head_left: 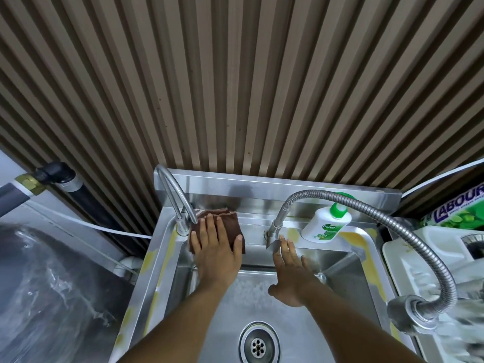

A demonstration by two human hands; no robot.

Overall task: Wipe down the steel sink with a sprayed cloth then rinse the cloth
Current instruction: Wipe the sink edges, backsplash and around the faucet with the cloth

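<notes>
While the left hand presses the cloth, the sink bears a bottle.

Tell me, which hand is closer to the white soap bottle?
The right hand. It reaches up near the hose tap, just left of the soap bottle. The left hand lies flat on the brown cloth, farther left, past that tap.

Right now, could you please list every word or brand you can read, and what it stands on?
"Dettol": white bottle, on the sink ledge.
"LABOUR": green pack at the right edge, cut off.
Smaller print on both: too small to read.
</notes>
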